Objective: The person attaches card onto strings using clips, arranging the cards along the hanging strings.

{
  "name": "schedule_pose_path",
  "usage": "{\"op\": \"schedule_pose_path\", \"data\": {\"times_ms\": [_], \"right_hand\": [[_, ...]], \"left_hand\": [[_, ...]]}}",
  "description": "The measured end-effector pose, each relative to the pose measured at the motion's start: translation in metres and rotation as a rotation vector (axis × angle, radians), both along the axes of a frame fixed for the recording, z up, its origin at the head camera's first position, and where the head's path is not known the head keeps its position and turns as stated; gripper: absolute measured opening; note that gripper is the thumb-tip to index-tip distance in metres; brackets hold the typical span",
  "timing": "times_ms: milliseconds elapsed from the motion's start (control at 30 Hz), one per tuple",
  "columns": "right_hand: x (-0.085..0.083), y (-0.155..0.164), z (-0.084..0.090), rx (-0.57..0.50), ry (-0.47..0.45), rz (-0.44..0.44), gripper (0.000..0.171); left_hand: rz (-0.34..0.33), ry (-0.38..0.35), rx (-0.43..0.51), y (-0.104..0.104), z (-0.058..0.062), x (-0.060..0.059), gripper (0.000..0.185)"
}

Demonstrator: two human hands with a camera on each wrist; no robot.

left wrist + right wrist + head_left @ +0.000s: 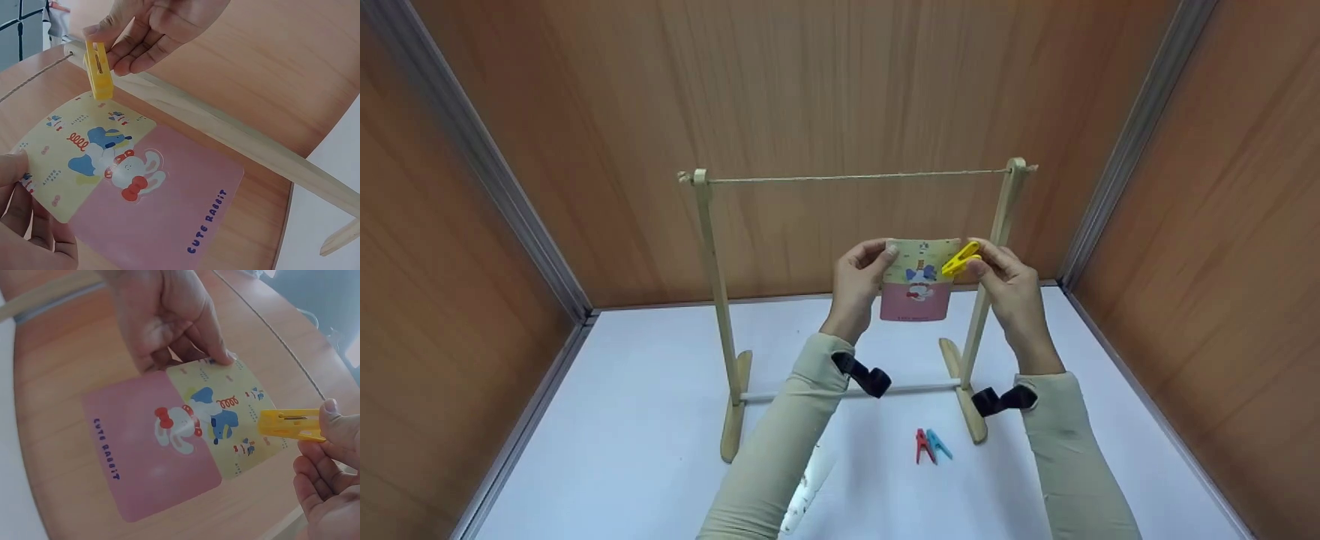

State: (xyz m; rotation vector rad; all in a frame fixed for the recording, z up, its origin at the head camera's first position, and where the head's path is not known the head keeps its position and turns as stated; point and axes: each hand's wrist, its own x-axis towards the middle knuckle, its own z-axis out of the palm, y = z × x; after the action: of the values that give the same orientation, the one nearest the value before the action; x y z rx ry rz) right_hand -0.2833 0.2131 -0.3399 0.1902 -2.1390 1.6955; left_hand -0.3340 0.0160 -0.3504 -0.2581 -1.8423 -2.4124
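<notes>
My left hand [855,289] pinches a thin card [915,301] by its upper left corner, thumb in front. The card is yellow above and pink below, with a cartoon rabbit and the words "CUTE RABBIT". My right hand [1016,296] pinches the handle end of a yellow clothespin [960,259] between thumb and fingers. In the right wrist view the clothespin [289,423] overlaps the card's top edge; I cannot tell whether it bites the card. Both hands are in the air, below a taut string [855,177].
The string runs between two wooden posts [714,285] on flat feet, joined low down by a white bar [915,388]. A red clothespin [921,444] and a blue clothespin [937,444] lie on the white table [622,420]. Wood-look panels [840,90] surround it.
</notes>
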Motion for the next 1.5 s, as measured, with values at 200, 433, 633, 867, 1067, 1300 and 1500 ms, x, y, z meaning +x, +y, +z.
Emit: {"op": "schedule_pose_path", "data": {"times_ms": [200, 433, 633, 867, 1067, 1300, 1500], "right_hand": [[-0.001, -0.001, 0.014, 0.012, 0.051, -0.012, 0.046], [-0.005, -0.002, 0.031, -0.035, 0.067, -0.023, 0.044], [-0.007, -0.005, 0.041, -0.070, 0.062, -0.036, 0.043], [-0.011, -0.010, 0.052, -0.105, 0.092, -0.038, 0.043], [-0.015, -0.014, 0.063, -0.123, 0.155, -0.059, 0.041], [-0.019, -0.016, 0.075, -0.151, 0.184, -0.091, 0.038], [-0.022, -0.017, 0.084, -0.157, 0.168, -0.118, 0.036]], "left_hand": [[-0.010, 0.024, 0.014, 0.001, 0.012, 0.001, 0.024], [0.003, 0.023, 0.009, 0.004, 0.024, 0.000, 0.025], [0.008, 0.014, 0.009, 0.006, 0.034, -0.003, 0.024], [0.016, 0.037, 0.059, 0.009, 0.044, -0.005, 0.023], [0.001, 0.057, 0.177, 0.013, 0.053, -0.006, 0.022], [0.002, 0.076, 0.197, 0.015, 0.059, -0.008, 0.022], [0.005, 0.080, 0.136, 0.018, 0.064, -0.009, 0.023]]}}
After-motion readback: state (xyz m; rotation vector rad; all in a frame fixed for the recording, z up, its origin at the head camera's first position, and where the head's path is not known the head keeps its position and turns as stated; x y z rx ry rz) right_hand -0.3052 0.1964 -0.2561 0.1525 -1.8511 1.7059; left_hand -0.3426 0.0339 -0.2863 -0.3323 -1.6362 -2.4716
